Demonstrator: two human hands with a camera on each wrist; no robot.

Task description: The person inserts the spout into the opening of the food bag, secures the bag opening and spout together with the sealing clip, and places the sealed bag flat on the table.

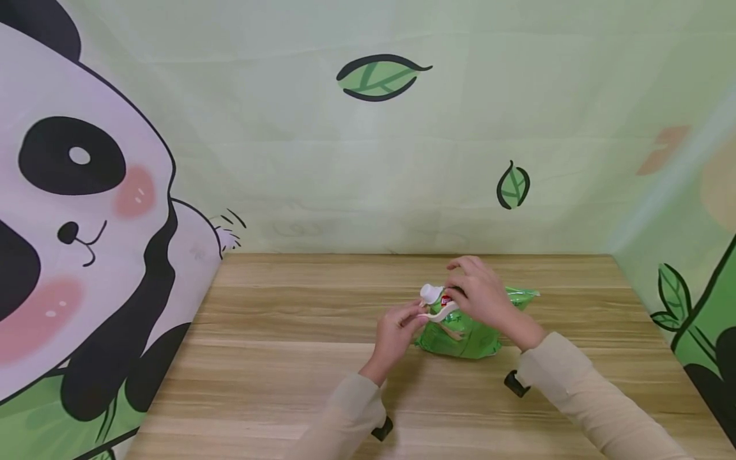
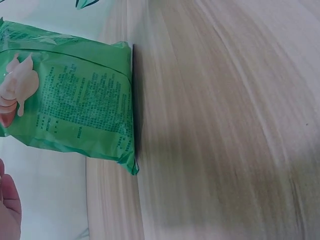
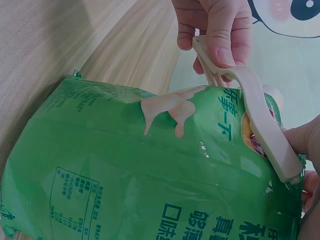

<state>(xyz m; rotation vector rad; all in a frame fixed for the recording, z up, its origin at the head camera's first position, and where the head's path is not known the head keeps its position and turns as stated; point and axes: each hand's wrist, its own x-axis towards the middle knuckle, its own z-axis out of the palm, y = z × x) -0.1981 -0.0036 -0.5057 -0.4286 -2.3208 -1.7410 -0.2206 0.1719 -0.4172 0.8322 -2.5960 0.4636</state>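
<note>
A puffed green snack bag (image 1: 468, 338) stands on the wooden table, printed with text and snack pictures. Along its top lies a cream bag-sealing clip (image 3: 260, 115) with a white screw-cap spout (image 1: 430, 294). The clip's two arms stand apart at the left-hand end. My left hand (image 1: 397, 329) pinches that end between thumb and fingers. At the clip's other end, my right hand (image 1: 480, 291) grips clip and bag edge, its fingers partly hidden. Only part of my left hand (image 2: 7, 210) shows in the left wrist view, below the bag (image 2: 80, 95).
The wooden table (image 1: 287, 358) reaches back to a pale green cloth backdrop (image 1: 287, 128) printed with a panda and leaves. Small black mounts sit under both beige sleeves (image 1: 575, 377).
</note>
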